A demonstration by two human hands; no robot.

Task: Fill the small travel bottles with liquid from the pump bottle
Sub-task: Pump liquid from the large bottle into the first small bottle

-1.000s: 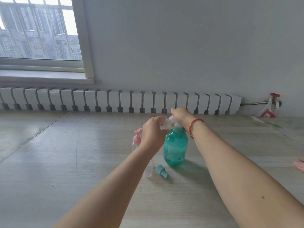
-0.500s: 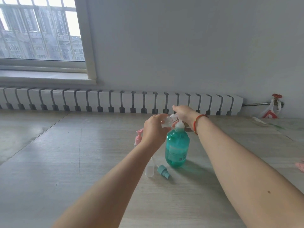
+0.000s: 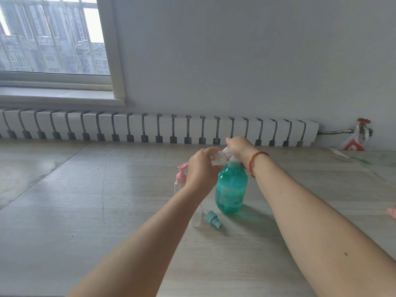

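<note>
Left hand (image 3: 202,166): I see it gripping a small clear bottle (image 3: 220,156) — tilted at the pump.
Right hand (image 3: 239,146): curled on the green pump bottle (image 3: 230,189) head — pressing.

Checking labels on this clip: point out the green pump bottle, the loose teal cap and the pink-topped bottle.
green pump bottle (image 3: 230,189), head view, body.
teal cap (image 3: 212,219), head view, its side.
pink-topped bottle (image 3: 180,175), head view, pink pump.
</note>
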